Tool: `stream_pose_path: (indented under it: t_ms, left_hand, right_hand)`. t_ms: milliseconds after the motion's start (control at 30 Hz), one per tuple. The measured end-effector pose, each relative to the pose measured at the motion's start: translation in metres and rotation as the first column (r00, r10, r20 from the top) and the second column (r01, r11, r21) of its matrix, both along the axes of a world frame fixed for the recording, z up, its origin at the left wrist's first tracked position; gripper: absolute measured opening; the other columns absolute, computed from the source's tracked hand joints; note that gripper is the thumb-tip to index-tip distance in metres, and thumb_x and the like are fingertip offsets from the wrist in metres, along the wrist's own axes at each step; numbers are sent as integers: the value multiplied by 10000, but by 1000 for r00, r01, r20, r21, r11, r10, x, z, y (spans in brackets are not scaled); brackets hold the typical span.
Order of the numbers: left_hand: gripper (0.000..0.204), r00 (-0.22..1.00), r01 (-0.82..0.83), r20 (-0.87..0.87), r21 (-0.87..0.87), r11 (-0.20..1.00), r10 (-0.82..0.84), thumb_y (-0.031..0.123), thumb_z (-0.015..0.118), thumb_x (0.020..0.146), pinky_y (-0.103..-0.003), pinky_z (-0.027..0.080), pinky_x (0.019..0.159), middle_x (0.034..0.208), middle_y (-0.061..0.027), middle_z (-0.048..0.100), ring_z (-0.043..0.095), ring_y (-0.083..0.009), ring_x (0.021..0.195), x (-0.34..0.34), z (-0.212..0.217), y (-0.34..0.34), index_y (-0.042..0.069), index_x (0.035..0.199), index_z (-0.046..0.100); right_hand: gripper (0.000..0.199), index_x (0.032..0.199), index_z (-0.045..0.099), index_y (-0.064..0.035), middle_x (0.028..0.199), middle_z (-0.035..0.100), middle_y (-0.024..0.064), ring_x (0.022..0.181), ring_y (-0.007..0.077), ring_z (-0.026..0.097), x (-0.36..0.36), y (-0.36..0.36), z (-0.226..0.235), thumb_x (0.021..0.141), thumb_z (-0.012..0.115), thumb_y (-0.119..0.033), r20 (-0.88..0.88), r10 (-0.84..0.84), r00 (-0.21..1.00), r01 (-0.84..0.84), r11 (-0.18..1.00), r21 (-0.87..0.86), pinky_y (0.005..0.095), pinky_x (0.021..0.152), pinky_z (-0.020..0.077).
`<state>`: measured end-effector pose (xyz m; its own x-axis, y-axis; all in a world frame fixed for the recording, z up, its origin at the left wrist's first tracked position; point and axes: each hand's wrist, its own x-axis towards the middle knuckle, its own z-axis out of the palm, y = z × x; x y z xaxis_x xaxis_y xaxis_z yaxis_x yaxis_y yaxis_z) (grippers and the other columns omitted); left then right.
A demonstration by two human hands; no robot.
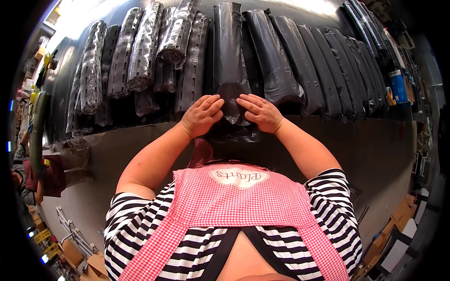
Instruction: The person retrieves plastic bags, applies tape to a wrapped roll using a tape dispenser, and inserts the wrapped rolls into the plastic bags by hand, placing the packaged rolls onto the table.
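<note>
A long black plastic bag [229,61] lies lengthwise on the dark worktable [356,140], its near end at the table's front edge. My left hand [202,114] presses down on the left side of that near end, fingers curled on the plastic. My right hand [260,112] presses on the right side of the same end, fingers bent on the film. The two hands almost meet over the bag's folded end [230,114].
Several filled black bags [323,65] lie side by side to the right. Several black perforated parts in clear wrap [140,47] lie to the left. A person in a dark red top [42,173] stands at the far left. Cardboard boxes [398,220] sit on the floor.
</note>
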<state>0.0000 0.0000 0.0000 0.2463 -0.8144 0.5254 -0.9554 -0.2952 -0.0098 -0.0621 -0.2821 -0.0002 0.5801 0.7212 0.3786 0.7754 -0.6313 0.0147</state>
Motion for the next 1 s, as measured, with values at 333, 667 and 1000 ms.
stream_pose_path:
  t_ms: [333, 667, 1000]
  left_hand:
    - [262, 275, -464, -955, -236, 854, -114, 204, 538, 1010, -276, 423, 651, 719, -33, 538, 482, -128, 678, -24, 16, -18, 9, 838, 573]
    - [341, 138, -813, -967, -233, 534, -212, 212, 495, 1033, -274, 326, 561, 665, 36, 375, 316, -70, 639, -51, -39, -43, 51, 735, 452]
    - [212, 48, -764, -998, -67, 641, -46, 157, 581, 942, -276, 398, 596, 694, -8, 478, 433, -88, 646, -41, -33, -42, 41, 801, 472]
  right_hand:
    - [253, 943, 664, -33, 849, 586, -74, 778, 23, 471, -12, 32, 14, 1029, 541, -237, -834, 379, 400, 817, 265, 512, 207, 718, 416]
    - [385, 663, 505, -59, 625, 387, -82, 605, 46, 305, -29, 70, -23, 1001, 564, -234, -891, 111, 439, 895, -143, 423, 275, 528, 278]
    - [237, 987, 579, -6, 753, 597, 100, 716, 272, 593, -23, 58, -5, 909, 627, -224, -818, -442, 369, 927, 239, 289, 384, 685, 472]
